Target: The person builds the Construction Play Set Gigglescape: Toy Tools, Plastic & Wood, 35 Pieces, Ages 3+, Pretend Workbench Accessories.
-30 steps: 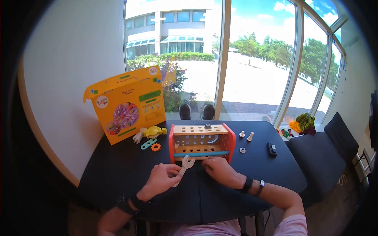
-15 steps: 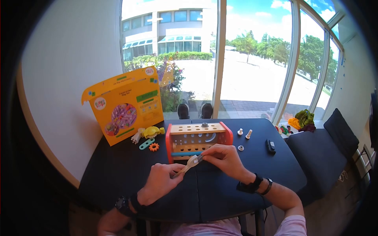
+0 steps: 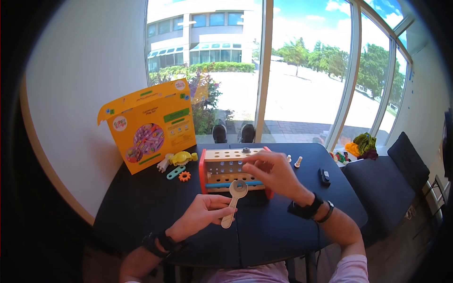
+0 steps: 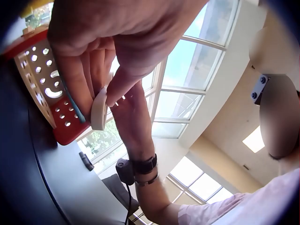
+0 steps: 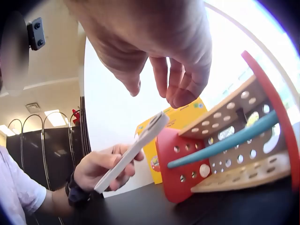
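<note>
My left hand pinches the handle of a cream toy wrench, its head tilted up and away. Within the wrench's open end sits a small grey nut. My right hand hovers above and to the right of the wrench head, fingers loosely bent and nothing between them in the right wrist view. Behind both hands stands a wooden toy toolbox with red ends, holed panels and a blue bar. Another grey nut is on its top panel. My right hand covers part of the toolbox's right side.
Two pale bolts stand right of the toolbox, with a black device farther right. To the left lie an orange gear, a teal strip and yellow pieces. Behind them a yellow box leans by the window.
My right hand came from the toolbox's front to the wrench head with a grey piece, then released it and moved up and right. My left hand turned the wrench more upright.
</note>
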`<state>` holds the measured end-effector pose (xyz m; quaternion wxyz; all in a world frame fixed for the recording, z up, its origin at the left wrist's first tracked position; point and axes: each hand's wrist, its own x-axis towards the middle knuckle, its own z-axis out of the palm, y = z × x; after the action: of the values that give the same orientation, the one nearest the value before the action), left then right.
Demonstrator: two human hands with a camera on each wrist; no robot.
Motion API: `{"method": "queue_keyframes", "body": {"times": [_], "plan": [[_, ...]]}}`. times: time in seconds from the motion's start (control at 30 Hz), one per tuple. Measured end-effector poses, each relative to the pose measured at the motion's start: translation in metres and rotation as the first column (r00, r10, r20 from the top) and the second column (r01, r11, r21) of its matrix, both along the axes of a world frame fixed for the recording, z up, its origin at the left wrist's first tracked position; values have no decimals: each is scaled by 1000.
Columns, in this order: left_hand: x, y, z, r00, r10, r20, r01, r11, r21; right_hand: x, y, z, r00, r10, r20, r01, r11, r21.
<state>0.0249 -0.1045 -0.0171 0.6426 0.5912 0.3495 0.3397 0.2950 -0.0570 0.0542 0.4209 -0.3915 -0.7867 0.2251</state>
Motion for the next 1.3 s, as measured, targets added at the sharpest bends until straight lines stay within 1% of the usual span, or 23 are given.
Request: {"method": "queue_keyframes", "body": {"times": [0.03,0.07,0.13,0.23,0.3,0.33,0.37,0.4,0.47,0.57,0.7,0.87,1.0,1.1,1.17,1.3], "plan": [[1,1,1,1000,-6,24,7,1000,-19,2,9,15,998,-43,48,41,999,26],[2,2,0,999,-15,47,16,999,-37,5,24,28,987,-55,154,42,996,82],[6,6,-3,999,-14,37,17,997,-77,12,64,42,931,-100,351,31,980,198],[12,17,-8,998,-29,61,36,992,-122,21,140,28,860,-51,508,-70,974,216],[15,21,-11,995,-39,90,52,988,-145,23,175,13,789,2,615,-118,982,149],[17,23,-12,994,-43,103,59,986,-154,18,179,14,747,32,664,-142,983,113],[18,25,-11,992,-47,117,66,984,-165,14,183,14,675,50,736,-108,994,32],[18,29,-11,990,-50,134,73,983,-168,12,184,11,669,97,737,-105,994,-36],[21,35,-13,983,-60,171,91,979,-181,12,185,11,703,126,700,-143,989,-34],[26,43,-6,979,-47,196,86,977,-196,13,192,13,679,168,715,-196,980,-45],[32,58,-4,977,-31,212,79,972,-222,14,195,19,685,141,714,-203,979,2],[37,80,-5,977,-21,213,72,969,-237,14,194,20,697,130,706,-181,983,-2],[41,102,-12,969,-53,240,100,977,-190,16,200,20,709,108,697,-166,986,17],[48,113,-12,974,-51,221,96,976,-197,16,197,23,715,107,691,-140,990,-9],[55,116,-11,979,-34,201,76,976,-205,17,201,20,706,125,697,-160,987,-15],[63,123,-16,977,-18,214,65,974,-218,16,198,21,700,166,695,-182,982,-51]]}}
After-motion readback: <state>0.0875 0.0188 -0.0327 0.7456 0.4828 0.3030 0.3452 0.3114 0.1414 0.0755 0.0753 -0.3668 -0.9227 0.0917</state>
